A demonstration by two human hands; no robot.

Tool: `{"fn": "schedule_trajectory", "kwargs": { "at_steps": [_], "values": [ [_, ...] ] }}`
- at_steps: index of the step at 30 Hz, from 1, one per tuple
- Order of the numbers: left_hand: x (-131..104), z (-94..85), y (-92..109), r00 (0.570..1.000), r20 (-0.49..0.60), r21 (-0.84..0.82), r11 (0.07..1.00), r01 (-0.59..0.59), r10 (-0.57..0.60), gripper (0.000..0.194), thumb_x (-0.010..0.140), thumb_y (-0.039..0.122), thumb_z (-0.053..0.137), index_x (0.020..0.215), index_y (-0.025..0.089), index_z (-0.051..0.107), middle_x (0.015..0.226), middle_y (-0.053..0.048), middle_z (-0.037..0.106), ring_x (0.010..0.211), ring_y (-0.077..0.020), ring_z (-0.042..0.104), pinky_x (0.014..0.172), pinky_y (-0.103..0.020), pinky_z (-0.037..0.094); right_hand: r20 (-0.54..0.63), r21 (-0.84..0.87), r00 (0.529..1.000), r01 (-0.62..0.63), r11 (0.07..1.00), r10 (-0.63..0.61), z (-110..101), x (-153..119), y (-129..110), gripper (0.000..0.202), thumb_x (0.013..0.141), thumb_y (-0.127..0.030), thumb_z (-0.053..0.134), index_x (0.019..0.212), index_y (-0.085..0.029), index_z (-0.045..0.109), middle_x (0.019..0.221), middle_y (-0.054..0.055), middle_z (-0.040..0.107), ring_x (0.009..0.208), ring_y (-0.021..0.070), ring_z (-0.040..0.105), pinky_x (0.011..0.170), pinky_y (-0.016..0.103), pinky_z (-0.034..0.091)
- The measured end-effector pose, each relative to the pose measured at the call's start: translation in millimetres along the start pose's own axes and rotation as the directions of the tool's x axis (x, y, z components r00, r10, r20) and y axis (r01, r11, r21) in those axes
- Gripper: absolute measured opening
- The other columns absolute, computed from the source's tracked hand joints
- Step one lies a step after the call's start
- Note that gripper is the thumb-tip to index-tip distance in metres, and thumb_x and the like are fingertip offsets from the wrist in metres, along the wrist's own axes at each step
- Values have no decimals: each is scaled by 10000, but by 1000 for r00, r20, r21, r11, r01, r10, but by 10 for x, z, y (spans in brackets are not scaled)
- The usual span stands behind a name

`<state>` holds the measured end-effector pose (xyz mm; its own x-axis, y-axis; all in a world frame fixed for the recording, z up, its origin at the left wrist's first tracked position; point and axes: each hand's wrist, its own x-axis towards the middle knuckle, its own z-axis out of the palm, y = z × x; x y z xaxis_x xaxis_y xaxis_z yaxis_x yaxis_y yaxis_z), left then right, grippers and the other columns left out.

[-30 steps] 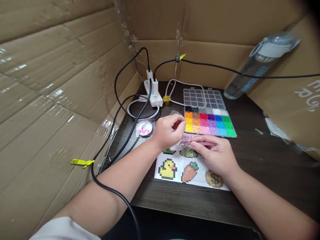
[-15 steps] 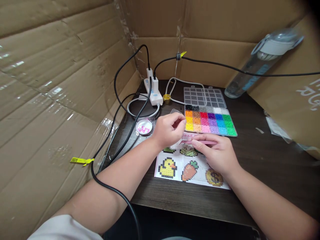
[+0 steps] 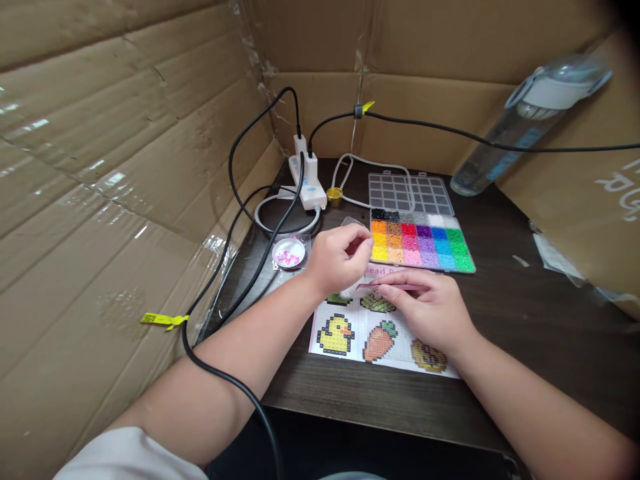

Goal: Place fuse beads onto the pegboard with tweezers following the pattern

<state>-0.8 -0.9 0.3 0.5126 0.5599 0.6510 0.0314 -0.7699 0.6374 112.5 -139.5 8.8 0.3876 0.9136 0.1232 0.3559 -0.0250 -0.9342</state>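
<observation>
Holds pink tweezers (image 3: 369, 286) in the right hand (image 3: 434, 305), just right of the frame's centre, pinching between thumb and fingers, with the tip pointing left. Keeps the left hand (image 3: 341, 259) at the centre, fingers curled narrowly toward the thumb; cannot tell about anything between those fingertips. Just below the left hand, near the tweezers' tip, a small whitish piece (image 3: 351, 292), partly hidden and too blurred to name.

Under both hands, in the lower centre, a pattern sheet (image 3: 359, 327) printed with a yellow duck (image 3: 336, 335), an orange carrot (image 3: 380, 341) and a round golden design (image 3: 429, 355), the last near the right wrist.

Right of centre, beyond the right hand, an open bead box (image 3: 473, 267), filled with black, grey and white along the far row, then oranges and yellows through reds, purples, blues and greens; at its far side, a clear gridded lid (image 3: 410, 193), lying flat.

Left of the left hand, a white dish (image 3: 289, 245) with pink beads (image 3: 287, 258) inside, standing on a fine mesh sheet (image 3: 306, 245).

Toward the upper centre, a white power strip (image 3: 310, 193) and, just beside, a small golden tin (image 3: 335, 193). In the upper right, a tilted clear bottle (image 3: 505, 150) with a white top. Across the lower left, a black cable (image 3: 250, 398) running in front of the left forearm (image 3: 250, 363).
</observation>
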Motion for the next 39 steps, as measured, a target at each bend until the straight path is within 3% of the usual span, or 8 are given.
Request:
{"fn": "schedule_trajectory", "kwargs": {
  "at_steps": [23, 39],
  "values": [
    [2, 5, 1, 1000, -7, 8, 1000, -8, 9, 87, 807, 130, 593, 739, 156, 640, 623, 22, 630, 548, -77, 543, 546, -211, 422, 45, 8, 999, -2, 1000, 2, 20, -4, 44, 67, 775, -251, 724, 801, -208, 768, 795, 35, 772, 723, 183, 729, 691, 301, 610],
    [0, 11, -6, 1000, -2, 11, 1000, -2, 2, 90, 812, 137, 589, 743, 160, 641, 626, 19, 632, 554, -81, 541, 547, -218, 424, 8, 9, 1000, -10, 1000, 10, 13, -6, 41, 61, 758, -252, 738, 780, -203, 767, 785, 44, 774, 711, 191, 739, 654, 294, 613]
  ]
}}
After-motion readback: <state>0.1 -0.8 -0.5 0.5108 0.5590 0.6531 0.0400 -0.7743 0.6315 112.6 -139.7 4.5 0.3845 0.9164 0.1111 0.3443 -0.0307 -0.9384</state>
